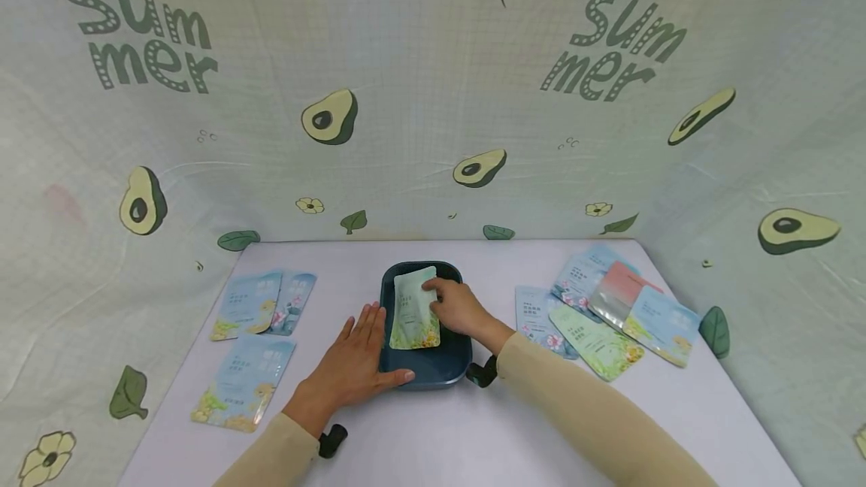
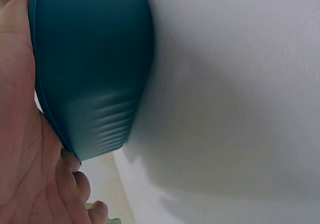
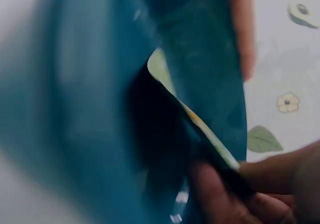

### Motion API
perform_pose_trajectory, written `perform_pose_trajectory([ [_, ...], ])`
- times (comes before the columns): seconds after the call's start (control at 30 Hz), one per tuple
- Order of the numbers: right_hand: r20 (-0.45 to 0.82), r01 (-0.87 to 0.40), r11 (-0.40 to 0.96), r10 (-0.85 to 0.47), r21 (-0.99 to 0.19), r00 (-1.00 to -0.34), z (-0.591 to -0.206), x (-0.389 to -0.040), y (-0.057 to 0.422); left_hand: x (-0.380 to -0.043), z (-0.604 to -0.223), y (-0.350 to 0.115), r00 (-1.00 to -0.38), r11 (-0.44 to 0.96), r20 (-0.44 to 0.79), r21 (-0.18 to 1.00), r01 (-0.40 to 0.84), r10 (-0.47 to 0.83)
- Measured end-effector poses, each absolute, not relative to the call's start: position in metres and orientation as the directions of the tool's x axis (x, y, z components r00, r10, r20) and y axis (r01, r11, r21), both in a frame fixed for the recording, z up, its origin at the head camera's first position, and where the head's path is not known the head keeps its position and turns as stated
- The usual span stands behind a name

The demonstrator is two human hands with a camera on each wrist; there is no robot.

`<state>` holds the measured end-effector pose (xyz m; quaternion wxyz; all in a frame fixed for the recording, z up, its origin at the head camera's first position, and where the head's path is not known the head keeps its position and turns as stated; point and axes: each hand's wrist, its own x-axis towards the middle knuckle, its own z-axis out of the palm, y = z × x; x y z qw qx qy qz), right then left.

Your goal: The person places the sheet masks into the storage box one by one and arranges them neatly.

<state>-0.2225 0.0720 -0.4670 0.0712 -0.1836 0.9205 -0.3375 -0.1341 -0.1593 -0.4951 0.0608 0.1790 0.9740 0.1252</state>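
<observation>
A deep dark blue plastic bin stands mid-table. My right hand reaches over its right side and pinches the edge of a flat green packet with a yellow floral bottom, between thumb and fingers. The packet is inside the bin's outline, and the right wrist view shows it edge-on, tilted, in the fingers. My left hand rests against the bin's left rim, its fingers straight and its thumb along the near edge. In the left wrist view the palm lies beside the bin's outer wall.
On the left lie a light blue packet, a second one partly under it, and a larger-looking one nearer. Several packets overlap on the right, among them a green one and a pink-and-silver one. A patterned cloth hangs behind.
</observation>
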Motion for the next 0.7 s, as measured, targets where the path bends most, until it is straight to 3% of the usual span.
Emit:
perform_pose_trajectory([
  [0.17, 0.008, -0.366, 0.77, -0.425, -0.523, -0.905, -0.4693, -0.2224, 0.0728, -0.1339, -0.4949, -0.1581, -0.928, 0.904, -0.073, 0.265, 0.334, 0.365],
  [0.7, 0.009, -0.35, 0.774, -0.407, -0.527, -0.913, -0.4752, -0.2202, 0.0672, -0.1329, -0.4973, -0.1574, -0.929, 0.907, -0.067, 0.254, 0.337, 0.364],
])
